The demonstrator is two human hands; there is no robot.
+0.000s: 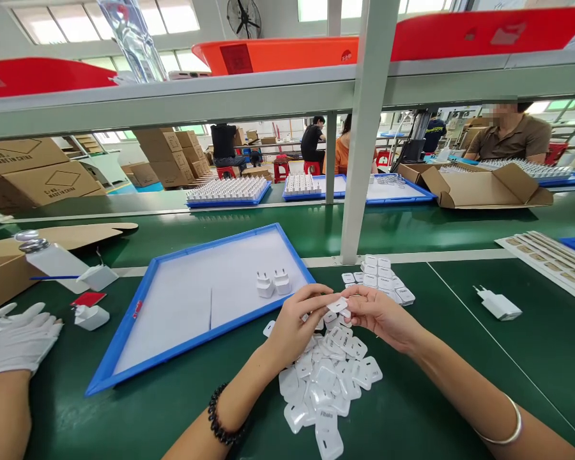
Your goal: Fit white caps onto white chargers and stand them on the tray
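My left hand and my right hand meet over a loose pile of white plastic covers. Between their fingertips are small white covers, pinched from both sides; their exact number is partly hidden by the fingers. Flat, rounded-square pieces make up the pile, some printed with dark lettering and some with a small slot. Just beyond my right hand, more covers lie in neat rows and stacks. Two white plug adapters stand prongs up in the blue-rimmed tray, left of my hands.
Another person's gloved hand rests at the left edge, near a white adapter and a white bottle. A plug adapter lies at right. A metal post rises behind my hands to an overhead shelf.
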